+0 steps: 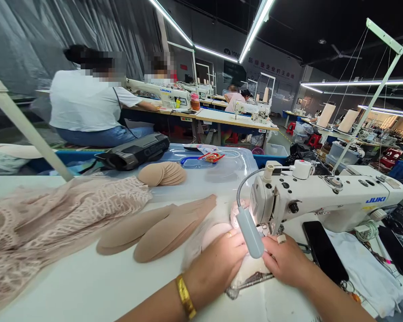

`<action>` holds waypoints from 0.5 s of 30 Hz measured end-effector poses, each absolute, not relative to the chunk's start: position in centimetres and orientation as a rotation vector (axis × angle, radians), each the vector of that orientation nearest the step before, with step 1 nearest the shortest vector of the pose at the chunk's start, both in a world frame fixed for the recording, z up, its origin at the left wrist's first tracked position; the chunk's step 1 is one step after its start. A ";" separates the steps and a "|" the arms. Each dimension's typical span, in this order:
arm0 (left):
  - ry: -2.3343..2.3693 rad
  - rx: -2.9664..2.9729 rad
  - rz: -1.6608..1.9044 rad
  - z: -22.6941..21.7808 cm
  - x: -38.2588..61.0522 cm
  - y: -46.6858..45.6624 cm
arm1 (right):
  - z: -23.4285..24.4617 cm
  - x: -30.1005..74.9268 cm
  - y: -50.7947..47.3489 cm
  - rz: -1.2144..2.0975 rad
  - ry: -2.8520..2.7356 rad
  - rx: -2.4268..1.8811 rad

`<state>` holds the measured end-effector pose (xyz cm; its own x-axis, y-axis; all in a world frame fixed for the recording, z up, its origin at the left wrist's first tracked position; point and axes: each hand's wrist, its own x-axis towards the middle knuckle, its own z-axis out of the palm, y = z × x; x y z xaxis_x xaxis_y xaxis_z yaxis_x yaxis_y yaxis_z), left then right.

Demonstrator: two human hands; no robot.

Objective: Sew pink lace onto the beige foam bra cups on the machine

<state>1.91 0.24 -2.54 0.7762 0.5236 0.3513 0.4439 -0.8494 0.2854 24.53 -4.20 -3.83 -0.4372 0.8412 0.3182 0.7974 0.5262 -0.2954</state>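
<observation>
A white sewing machine (322, 197) stands on the table at the right. At its needle end, my left hand (220, 255) presses its closed fingers on a pale pink cupped fabric piece (215, 233) with sheer edging. Across from it, my right hand (287, 261) is closed, thumb and fingers pinched at the edge of the same work beside the presser foot. A grey gooseneck lamp (250, 232) lights this spot and hides the fingertips and needle. Left of my hands lie beige oval pads (168, 232) and a heap of pale pink lace fabric (63, 214).
A stack of round beige pads (163, 173) lies by a translucent plastic lid (218, 174) and a black device (137, 152). On the right are a phone (324, 250) and white cloth (364, 268). A person in white (83, 103) sits ahead.
</observation>
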 end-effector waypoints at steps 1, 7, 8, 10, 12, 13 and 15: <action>0.766 2.781 0.632 -2.4 1.9 0.0 | -3.8 24.5 -4.2 0.141 -2.342 -1.341; 0.769 2.788 0.725 -1.9 2.3 -1.0 | -3.5 24.5 -4.2 0.232 -2.340 -1.337; 0.771 2.794 0.739 -1.9 2.4 -1.1 | -3.4 24.5 -4.2 0.247 -2.338 -1.341; 0.776 2.806 0.766 -1.9 2.5 -1.2 | -3.1 24.4 -4.2 0.267 -2.338 -1.351; 0.781 2.817 0.801 -1.9 2.5 -1.3 | -2.9 24.3 -4.2 0.273 -2.341 -1.361; 0.784 2.818 0.822 -2.0 2.5 -1.2 | -2.8 24.3 -4.2 0.273 -2.345 -1.365; 0.791 2.814 0.865 -2.1 2.5 -1.2 | -2.8 24.3 -4.2 0.266 -2.352 -1.376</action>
<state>2.51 -1.19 -2.09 0.7049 0.5042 0.4988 0.4515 -0.8614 0.2326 24.27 -4.23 -2.77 -0.4348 0.8669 0.2439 0.7906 0.4971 -0.3575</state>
